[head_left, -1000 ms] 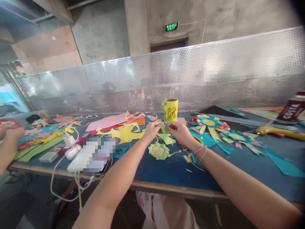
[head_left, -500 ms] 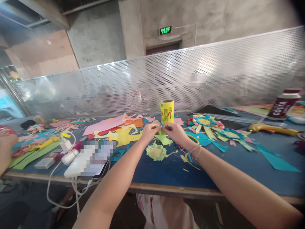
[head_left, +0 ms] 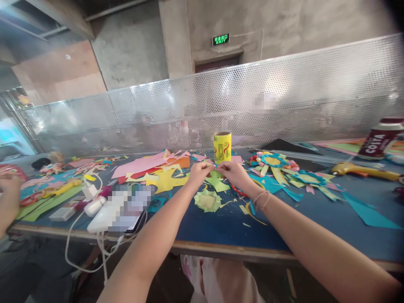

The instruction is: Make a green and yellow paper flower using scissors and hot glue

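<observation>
My left hand [head_left: 200, 174] and my right hand [head_left: 235, 174] meet above the middle of the table, fingertips pinched close together. A small piece of green paper [head_left: 216, 173] shows between the two pinches; its exact shape is partly hidden by the fingers. Just below, light-green paper scraps [head_left: 218, 184] lie on the tabletop. Nearer to me rests a round green paper flower [head_left: 207, 200] with a pale centre and folded edge. Behind my hands stands a yellow tape roll [head_left: 222, 147] on its end. Scissors with a red and yellow handle [head_left: 240, 190] lie partly under my right wrist.
Paper flowers [head_left: 272, 161] and blue strips lie right, near a yellow glue gun [head_left: 362, 169] and a COSTA bottle [head_left: 375, 141]. Pink and yellow sheets [head_left: 166, 181], a phone [head_left: 135, 210] and white cables [head_left: 67, 248] are left. Another person's hand [head_left: 9, 198] is at far left.
My hands keep nearly the same pinched pose over the green paper. The view has shifted slightly, and the other person's hand at far left has changed position a little.
</observation>
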`<state>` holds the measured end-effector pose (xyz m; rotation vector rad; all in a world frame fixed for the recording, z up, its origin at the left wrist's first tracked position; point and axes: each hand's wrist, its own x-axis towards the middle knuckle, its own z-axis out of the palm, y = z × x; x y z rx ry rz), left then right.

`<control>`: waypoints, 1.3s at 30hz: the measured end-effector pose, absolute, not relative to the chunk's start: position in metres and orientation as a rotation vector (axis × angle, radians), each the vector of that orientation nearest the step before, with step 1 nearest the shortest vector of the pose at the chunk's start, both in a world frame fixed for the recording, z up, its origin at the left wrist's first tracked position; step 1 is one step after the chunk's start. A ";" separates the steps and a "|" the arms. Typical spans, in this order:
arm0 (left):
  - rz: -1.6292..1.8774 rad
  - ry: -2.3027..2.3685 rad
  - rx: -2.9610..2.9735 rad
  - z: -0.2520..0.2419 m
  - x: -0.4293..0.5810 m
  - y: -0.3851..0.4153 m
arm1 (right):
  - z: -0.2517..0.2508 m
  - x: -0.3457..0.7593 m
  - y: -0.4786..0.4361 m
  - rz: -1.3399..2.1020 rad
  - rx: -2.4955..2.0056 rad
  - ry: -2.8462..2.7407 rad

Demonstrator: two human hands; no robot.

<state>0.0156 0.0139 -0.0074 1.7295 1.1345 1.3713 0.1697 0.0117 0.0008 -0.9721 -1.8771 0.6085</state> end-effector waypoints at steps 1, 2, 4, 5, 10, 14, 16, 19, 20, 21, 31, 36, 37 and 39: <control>1.373 1.137 1.725 -0.007 0.016 0.013 | 0.000 0.170 0.012 0.621 -0.962 -1.873; 1.376 1.144 1.716 -0.007 0.015 0.013 | -0.002 0.170 0.013 0.633 -0.957 -1.871; 1.381 1.163 1.696 -0.007 0.014 0.013 | -0.004 0.170 0.014 0.656 -0.964 -1.866; 1.382 1.168 1.686 -0.007 0.014 0.014 | -0.006 0.170 0.015 0.662 -0.975 -1.861; 1.411 1.129 1.629 -0.008 0.013 0.017 | -0.004 0.174 0.016 0.596 -0.985 -1.848; 1.366 1.067 1.521 -0.011 0.018 0.016 | 0.001 0.177 0.015 0.586 -1.001 -1.840; 1.334 1.024 1.485 -0.013 0.021 0.016 | 0.003 0.177 0.015 0.623 -1.006 -1.828; 1.345 1.016 1.514 -0.014 0.021 0.017 | 0.001 0.177 0.016 0.686 -0.992 -1.814; 1.357 1.024 1.533 -0.013 0.020 0.017 | 0.000 0.176 0.017 0.700 -0.986 -1.812; 1.371 1.033 1.549 -0.012 0.019 0.017 | -0.002 0.176 0.017 0.715 -0.979 -1.811; 1.424 1.110 1.597 -0.006 0.016 0.016 | -0.003 0.177 0.016 0.791 -0.926 -1.788; 1.377 1.017 1.393 -0.009 0.019 0.019 | -0.007 0.177 0.019 0.782 -0.947 -1.829; 1.378 1.005 1.389 -0.010 0.019 0.019 | -0.009 0.177 0.020 0.774 -0.959 -1.840; 1.398 1.012 1.432 -0.013 0.019 0.020 | -0.011 0.177 0.021 0.745 -0.986 -1.870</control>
